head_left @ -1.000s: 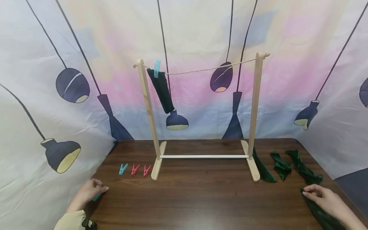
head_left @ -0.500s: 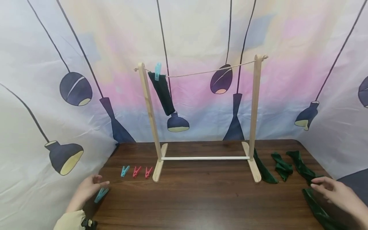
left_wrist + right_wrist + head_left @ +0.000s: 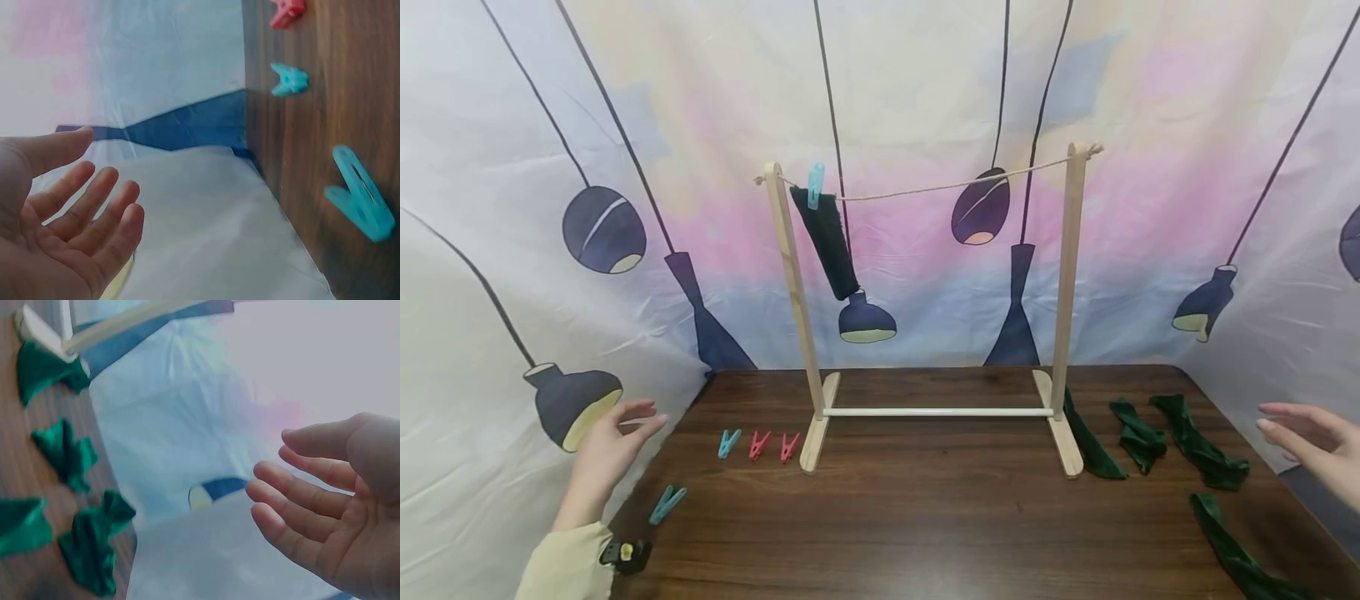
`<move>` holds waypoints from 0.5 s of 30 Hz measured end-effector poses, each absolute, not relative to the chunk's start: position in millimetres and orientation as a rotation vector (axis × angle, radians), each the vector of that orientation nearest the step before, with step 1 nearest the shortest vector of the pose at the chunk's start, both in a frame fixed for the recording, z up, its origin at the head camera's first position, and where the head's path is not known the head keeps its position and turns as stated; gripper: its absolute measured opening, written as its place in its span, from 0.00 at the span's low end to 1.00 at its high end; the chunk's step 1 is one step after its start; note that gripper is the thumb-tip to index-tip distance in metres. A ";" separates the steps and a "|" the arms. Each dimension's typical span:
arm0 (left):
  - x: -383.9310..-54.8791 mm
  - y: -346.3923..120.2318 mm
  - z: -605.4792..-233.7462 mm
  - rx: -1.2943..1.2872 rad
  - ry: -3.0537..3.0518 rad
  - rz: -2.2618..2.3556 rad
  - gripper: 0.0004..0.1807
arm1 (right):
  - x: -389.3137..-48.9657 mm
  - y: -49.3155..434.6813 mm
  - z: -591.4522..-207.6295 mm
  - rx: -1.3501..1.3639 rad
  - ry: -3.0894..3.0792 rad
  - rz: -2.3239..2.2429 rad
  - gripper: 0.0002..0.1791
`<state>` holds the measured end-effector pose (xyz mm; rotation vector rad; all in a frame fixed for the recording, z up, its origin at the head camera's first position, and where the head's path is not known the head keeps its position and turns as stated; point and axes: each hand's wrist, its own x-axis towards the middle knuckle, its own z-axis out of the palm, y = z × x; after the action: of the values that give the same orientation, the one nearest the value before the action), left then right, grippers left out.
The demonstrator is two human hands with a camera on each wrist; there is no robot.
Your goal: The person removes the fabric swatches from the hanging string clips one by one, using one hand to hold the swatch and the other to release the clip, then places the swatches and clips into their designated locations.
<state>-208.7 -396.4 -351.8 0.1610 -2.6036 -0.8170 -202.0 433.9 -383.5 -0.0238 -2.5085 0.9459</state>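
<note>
My left hand is raised off the table's left edge, fingers relaxed and holding nothing. Nearest to it lies a blue clothespin, seen larger in the left wrist view. Past the right edge of the table hovers my right hand, its fingers loosely bent with nothing in them. Below it a long green cloth strip lies on the wood. Another green cloth rests just behind that one. One dark green cloth hangs from the string, clipped by a light blue clothespin.
A wooden rack with a white crossbar stands at the table's back. Another blue clothespin and two red ones, including a red clothespin, lie left of it. Two more green cloths, including a crumpled cloth, lie right.
The left hand has let go of the blue clothespin and lifted up. The right hand has released the green cloth strip and moved up and right.
</note>
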 end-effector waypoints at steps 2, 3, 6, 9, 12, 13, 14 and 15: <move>-211.7 -390.2 -348.1 0.151 -2.603 -0.834 0.31 | -202.7 423.4 -374.2 -0.017 -2.557 0.917 0.28; -213.7 -386.7 -345.7 0.146 -2.598 -0.840 0.31 | -203.6 417.6 -368.6 -0.005 -2.581 0.902 0.29; -220.2 -374.7 -336.7 0.125 -2.567 -0.876 0.31 | -207.6 398.0 -351.9 0.014 -2.669 0.879 0.32; -226.9 -359.7 -324.6 0.066 -2.518 -0.927 0.30 | -212.8 377.7 -337.6 0.067 -2.691 0.907 0.33; -231.6 -342.3 -310.9 0.003 -2.473 -0.957 0.29 | -217.6 356.5 -322.3 0.132 -2.682 0.925 0.31; -233.6 -336.3 -306.1 -0.021 -2.460 -0.957 0.29 | -219.1 350.1 -316.4 0.168 -2.670 0.941 0.30; -235.2 -330.3 -301.5 -0.038 -2.452 -0.951 0.29 | -220.4 343.7 -310.5 0.205 -2.656 0.948 0.28; -236.4 -324.0 -296.8 -0.058 -2.440 -0.951 0.28 | -221.2 337.2 -304.9 0.227 -2.645 0.958 0.27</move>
<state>-236.4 -324.0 -296.8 -0.0576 -2.4403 -0.9514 -221.2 337.2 -304.9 0.2273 -2.6452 0.9576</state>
